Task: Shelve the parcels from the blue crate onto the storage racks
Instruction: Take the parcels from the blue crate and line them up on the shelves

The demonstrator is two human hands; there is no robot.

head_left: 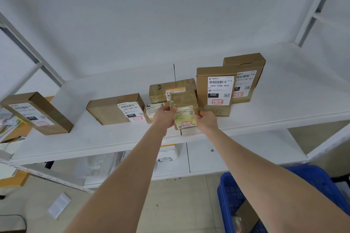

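Holding taped parcel point(184, 111) at shelf point(284, 104) front | left hand point(164, 115) pinches left edge | right hand point(206, 120) grips right edge, fingertips hidden | blue crate point(233, 200) cut off

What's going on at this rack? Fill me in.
A person grips a small taped parcel with the left hand and right hand, holding it at the front of the white shelf among labelled cardboard boxes. The blue crate at lower right holds at least one more box.
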